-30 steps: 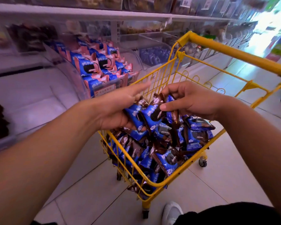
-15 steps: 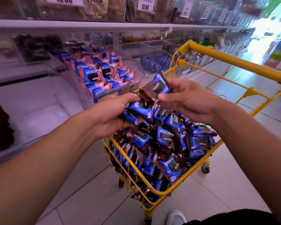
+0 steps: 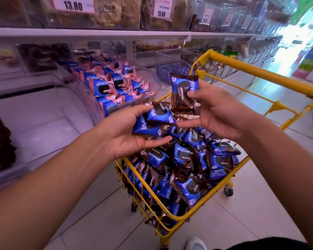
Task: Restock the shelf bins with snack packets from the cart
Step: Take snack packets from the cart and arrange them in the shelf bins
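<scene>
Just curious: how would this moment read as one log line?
left hand: holds blue packets | right hand: pinches one packet upright | over yellow cart

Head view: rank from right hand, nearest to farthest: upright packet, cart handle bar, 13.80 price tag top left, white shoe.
1. Upright packet: pinched in the right hand itself.
2. Cart handle bar: just beyond the hand, up and right.
3. and 4. 13.80 price tag, upper shelf far left, and white shoe, on the floor below: both far, too close to call.
</scene>
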